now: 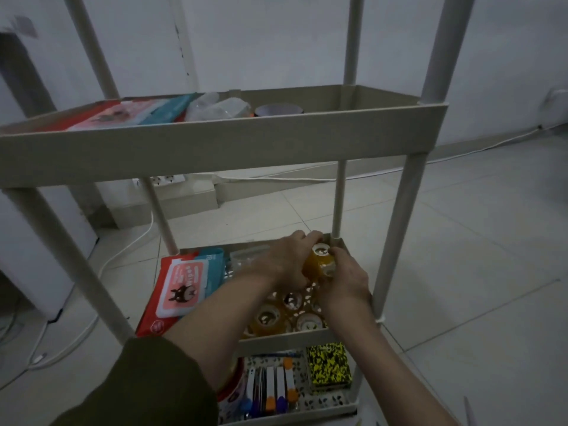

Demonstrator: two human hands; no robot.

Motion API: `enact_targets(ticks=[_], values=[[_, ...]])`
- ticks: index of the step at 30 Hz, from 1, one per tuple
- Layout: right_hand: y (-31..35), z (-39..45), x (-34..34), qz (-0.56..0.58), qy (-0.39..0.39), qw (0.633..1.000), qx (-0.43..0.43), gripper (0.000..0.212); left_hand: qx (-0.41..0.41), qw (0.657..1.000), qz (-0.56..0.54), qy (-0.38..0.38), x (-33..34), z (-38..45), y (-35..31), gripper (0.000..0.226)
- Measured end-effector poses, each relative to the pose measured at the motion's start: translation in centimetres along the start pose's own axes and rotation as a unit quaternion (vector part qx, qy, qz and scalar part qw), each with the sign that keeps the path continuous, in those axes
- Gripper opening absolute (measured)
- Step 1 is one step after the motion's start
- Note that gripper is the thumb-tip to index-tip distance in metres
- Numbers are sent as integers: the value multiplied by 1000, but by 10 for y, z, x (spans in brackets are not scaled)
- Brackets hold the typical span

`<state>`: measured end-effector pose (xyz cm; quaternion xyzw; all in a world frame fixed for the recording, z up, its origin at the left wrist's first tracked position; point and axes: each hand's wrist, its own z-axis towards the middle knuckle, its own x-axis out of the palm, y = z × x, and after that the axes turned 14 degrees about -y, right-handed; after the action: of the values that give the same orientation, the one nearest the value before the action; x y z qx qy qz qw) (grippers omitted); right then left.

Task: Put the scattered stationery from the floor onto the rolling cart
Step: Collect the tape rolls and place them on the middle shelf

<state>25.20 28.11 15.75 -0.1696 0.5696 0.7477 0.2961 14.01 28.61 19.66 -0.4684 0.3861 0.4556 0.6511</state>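
Note:
A beige rolling cart (215, 142) with three tiers stands in front of me. Both hands reach into the far right corner of its middle tier (285, 335). My left hand (285, 262) and my right hand (344, 278) together grip an amber roll of tape (318, 262), held upright between them. Several more tape rolls (269, 321) lie in the same tier below my wrists. On the bottom tier lie a row of markers (276, 388) and a yellow-and-black patterned box (329, 367).
A red wet-wipes pack (181, 287) lies at the left of the middle tier. The top tier holds wipes packs (123, 116), clear plastic pieces (215, 107) and a dark tape roll (278, 110). White cables (307, 179) and a power strip (163, 179) lie on the tiled floor behind.

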Motion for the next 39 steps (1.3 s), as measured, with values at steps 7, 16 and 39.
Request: enact_targets(ticks=[7,16,39], values=[[4,4,-3,-28,46,998,18,51,23,992,59,112,-8,16,1,75],[10,1,-6,-31,55,997,40,49,-6,997,-44,69,-8,12,16,69],[15,-2,-13,-40,71,996,38,57,-32,999,30,-11,5,25,24,58]])
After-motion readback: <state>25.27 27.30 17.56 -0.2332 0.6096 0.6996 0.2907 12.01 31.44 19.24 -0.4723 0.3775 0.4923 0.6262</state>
